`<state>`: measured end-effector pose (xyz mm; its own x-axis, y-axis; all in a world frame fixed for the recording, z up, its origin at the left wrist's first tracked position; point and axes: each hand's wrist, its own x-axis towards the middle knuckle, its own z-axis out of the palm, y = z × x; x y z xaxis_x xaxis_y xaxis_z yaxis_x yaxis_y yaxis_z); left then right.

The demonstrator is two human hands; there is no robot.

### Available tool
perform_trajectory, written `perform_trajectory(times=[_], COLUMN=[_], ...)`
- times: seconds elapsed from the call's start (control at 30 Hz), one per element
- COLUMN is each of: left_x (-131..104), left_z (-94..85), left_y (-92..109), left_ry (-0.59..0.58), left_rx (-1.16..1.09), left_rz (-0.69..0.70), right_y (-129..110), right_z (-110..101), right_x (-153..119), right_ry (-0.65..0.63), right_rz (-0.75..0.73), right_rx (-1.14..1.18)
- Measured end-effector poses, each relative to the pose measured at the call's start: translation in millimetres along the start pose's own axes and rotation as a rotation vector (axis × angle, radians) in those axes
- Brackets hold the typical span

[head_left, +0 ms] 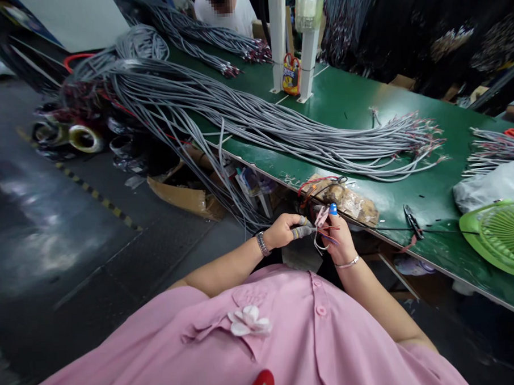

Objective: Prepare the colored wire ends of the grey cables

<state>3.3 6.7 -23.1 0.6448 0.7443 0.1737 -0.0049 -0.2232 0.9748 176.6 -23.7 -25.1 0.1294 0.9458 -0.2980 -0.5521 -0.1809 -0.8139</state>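
My left hand, with grey coverings on its fingertips, is closed in a pinch on the end of a grey cable. Thin loose wires, coloured red, white and purple, fan out from that end towards my right hand. The right fingers, with a blue cover on the thumb, are closed around the wires. Between the hands is a pale pink piece that I cannot make out clearly. Both hands are in front of the green table's edge, close to a taped brown bundle.
A long bundle of grey cables lies across the green table and hangs over its near edge. To the right are pliers, a green fan and a plastic bag. A person sits across the table. Cardboard lies below.
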Motion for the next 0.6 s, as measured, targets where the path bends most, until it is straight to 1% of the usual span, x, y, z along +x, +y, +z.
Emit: perform_trajectory(times=[0.17,0.3,0.37,0.47,0.6], left_x=[0.2,-4.0,-8.4,-17.8,-33.8], left_z=[5.8,4.4,1.8,-1.9,-4.7], left_y=[-1.1,-0.8,0.6,3.1,6.4], left_ry=[-0.007,-0.016,-0.031,-0.065,-0.078], left_rx=[0.011,0.005,-0.004,-0.035,-0.074], left_rz=[-0.01,-0.01,-0.011,-0.012,-0.025], right_y=[-3.0,-4.8,-3.3,1.5,7.0], right_z=[6.4,6.6,2.8,-6.4,-19.2], right_x=[-6.2,-12.1,-13.6,-14.6,-17.0], right_ry=[0.018,0.019,-0.01,-0.043,-0.022], right_rz=[-0.036,0.081,0.126,0.125,0.158], right_rx=[-0.019,-0.018,0.012,0.082,0.133])
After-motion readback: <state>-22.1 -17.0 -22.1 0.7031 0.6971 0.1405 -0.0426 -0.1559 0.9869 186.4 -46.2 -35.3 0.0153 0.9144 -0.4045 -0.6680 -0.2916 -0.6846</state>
